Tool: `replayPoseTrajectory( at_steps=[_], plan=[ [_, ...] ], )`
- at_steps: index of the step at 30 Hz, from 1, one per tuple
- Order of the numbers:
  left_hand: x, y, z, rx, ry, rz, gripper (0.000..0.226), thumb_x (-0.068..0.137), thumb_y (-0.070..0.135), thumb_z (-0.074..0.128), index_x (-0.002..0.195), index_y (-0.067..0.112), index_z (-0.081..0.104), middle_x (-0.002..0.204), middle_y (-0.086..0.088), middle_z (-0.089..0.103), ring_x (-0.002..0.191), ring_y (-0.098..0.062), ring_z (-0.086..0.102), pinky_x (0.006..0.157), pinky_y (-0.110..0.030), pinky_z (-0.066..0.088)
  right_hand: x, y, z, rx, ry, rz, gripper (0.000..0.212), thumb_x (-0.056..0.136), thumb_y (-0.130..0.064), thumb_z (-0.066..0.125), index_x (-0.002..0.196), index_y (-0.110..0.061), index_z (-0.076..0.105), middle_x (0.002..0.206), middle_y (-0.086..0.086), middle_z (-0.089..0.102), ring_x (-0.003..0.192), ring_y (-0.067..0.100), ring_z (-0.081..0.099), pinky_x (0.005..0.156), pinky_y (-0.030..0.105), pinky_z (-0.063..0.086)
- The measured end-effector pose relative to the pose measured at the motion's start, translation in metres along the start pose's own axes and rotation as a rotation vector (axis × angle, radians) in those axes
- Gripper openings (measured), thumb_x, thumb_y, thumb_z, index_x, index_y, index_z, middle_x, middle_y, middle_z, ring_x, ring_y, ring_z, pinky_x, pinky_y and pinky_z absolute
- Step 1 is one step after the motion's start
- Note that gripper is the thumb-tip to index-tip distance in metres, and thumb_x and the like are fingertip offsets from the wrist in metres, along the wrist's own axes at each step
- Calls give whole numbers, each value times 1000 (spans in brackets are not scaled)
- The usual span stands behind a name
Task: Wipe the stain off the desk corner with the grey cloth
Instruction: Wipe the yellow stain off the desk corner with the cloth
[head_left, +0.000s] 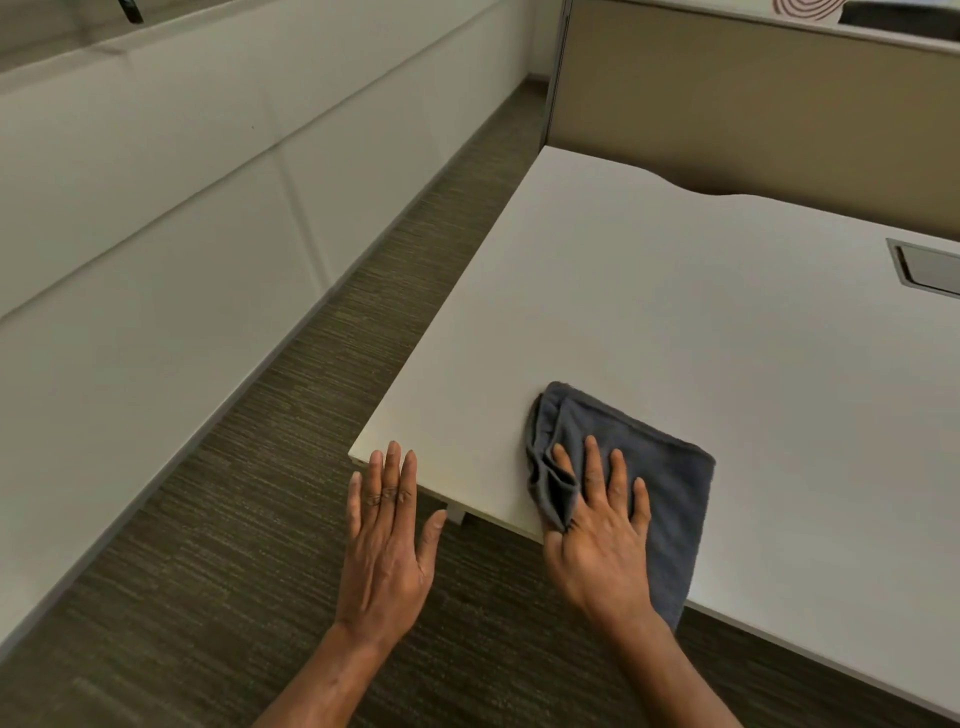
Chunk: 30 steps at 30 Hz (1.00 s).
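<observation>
A folded grey cloth (670, 467) lies on the white desk (649, 291), near its front edge and a little right of the near left corner. My right hand (597, 530) presses flat on the cloth's left part, fingers spread, thumb tucked at the bunched fold by the desk edge. My left hand (387, 540) hovers flat and open at the desk's near left corner, fingertips over the edge, holding nothing. A faint yellowish mark (457, 475) shows on the desk between the two hands.
A grey cable hatch (927, 267) is set into the desk at the right. A beige partition (753, 104) backs the desk. White wall panels (182, 182) run along the left, with striped carpet (311, 415) between them and the desk.
</observation>
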<state>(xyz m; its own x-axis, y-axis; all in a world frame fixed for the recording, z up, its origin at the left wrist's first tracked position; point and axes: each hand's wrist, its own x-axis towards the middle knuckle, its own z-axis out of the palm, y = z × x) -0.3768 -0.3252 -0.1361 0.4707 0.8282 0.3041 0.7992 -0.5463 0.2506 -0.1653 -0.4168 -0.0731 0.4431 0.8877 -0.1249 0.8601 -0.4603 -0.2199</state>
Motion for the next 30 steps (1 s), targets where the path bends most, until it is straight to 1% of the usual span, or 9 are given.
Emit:
replayPoseTrajectory(
  at_steps=[2,4,7,14,24,30],
  plan=[
    [3,-2,0,6,-10,2,71,109,52,22,165,8,12,174,-12,8,162,-29,7,129,-54,12,12,4,-4,22,22,59,86,85,-39,29,156,-38,-18,168,3,-23,153,28,-26,124,52,-14],
    [5,-3,1,16,-14,9,71,109,51,24,165,8,12,174,-12,8,162,-29,7,129,-54,12,28,9,-8,33,43,100,81,92,-38,34,159,-36,-11,169,4,-19,154,30,-23,124,53,-12],
    [7,-2,3,11,-13,13,72,108,51,27,165,9,12,174,-11,7,162,-29,7,129,-53,12,53,13,-12,25,71,142,78,96,-36,38,160,-33,-6,170,7,-15,155,32,-19,124,55,-10],
    [12,-6,4,-12,-17,24,72,108,52,26,165,10,10,175,-9,4,162,-28,6,130,-51,10,101,8,-17,32,88,190,78,95,-37,41,161,-29,0,170,11,-11,155,38,-15,123,58,-11],
    [11,-6,3,-23,-42,36,72,110,55,21,165,9,13,175,-10,5,162,-28,7,130,-48,9,133,-4,-18,9,55,116,74,98,-40,36,160,-33,-3,170,9,-12,154,36,-18,122,57,-14],
    [12,-6,1,-51,-46,37,71,110,55,22,165,11,13,175,-7,5,162,-27,7,132,-44,3,155,-14,-17,-9,27,16,71,101,-44,32,160,-35,-6,170,7,-11,155,35,-18,122,58,-13]
  ],
)
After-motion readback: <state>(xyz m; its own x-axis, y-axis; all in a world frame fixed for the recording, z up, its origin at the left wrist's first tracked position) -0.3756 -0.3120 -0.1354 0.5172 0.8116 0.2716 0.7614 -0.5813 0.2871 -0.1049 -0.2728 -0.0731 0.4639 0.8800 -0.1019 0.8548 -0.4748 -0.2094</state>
